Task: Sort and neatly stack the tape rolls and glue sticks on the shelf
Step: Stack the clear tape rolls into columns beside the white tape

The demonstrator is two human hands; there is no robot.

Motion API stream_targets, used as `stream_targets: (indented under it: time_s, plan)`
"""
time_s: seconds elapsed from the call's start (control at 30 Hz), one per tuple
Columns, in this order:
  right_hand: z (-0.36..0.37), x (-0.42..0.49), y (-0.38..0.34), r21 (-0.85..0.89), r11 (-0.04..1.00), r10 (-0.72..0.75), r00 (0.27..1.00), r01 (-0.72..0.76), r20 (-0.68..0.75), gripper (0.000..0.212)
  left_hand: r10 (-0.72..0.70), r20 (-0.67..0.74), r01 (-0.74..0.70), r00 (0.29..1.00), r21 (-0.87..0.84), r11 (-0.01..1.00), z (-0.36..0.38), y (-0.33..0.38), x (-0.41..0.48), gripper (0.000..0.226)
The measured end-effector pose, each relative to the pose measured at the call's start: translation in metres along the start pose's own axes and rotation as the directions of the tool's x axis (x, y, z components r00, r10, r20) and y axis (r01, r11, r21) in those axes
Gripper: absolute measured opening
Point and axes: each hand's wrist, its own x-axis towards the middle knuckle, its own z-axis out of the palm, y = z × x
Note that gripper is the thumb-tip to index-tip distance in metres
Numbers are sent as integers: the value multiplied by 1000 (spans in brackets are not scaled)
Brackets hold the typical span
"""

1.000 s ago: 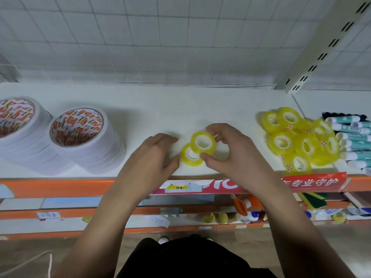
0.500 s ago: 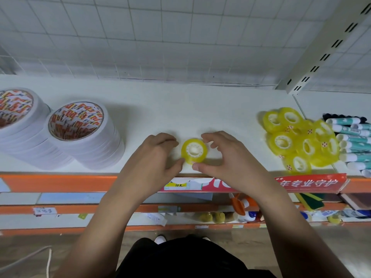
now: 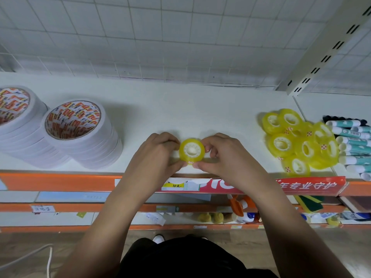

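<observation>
A small stack of yellow tape rolls (image 3: 191, 151) lies flat on the white shelf (image 3: 180, 109), near its front edge at the middle. My left hand (image 3: 155, 155) holds the stack's left side between curled fingers and thumb. My right hand (image 3: 222, 154) pinches its right side the same way. A loose heap of yellow tape rolls (image 3: 299, 140) sits at the shelf's right. Beside that heap, white and teal glue sticks (image 3: 353, 145) lie in a pile at the far right.
Two tall stacks of wide white tape rolls (image 3: 80, 133) stand at the left. A slotted upright post (image 3: 329, 47) rises at the back right. An orange price rail (image 3: 60, 182) runs along the front edge, with lower shelves of goods below.
My right hand brought the raised yellow roll down onto the roll lying on the shelf. Both hands have closed in around the resulting stack.
</observation>
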Motion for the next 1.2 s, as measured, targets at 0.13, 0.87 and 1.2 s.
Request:
stream_targets:
  time_s: [0.13,0.87,1.2]
  plan:
    - [0,1,-1,0,1000,-8,1000,8,4,42,4,-8,-4,1000,-13,1000,0,1,1,34]
    - [-19,-11,12,94,995,28,990,-15,-137,38,12,-132,-9,991,18,1000,-28,19,9,21]
    - [-72,-73,68,42,993,115,883,-108,-455,17,258,14,-257,966,-22,966,13,130,65,28]
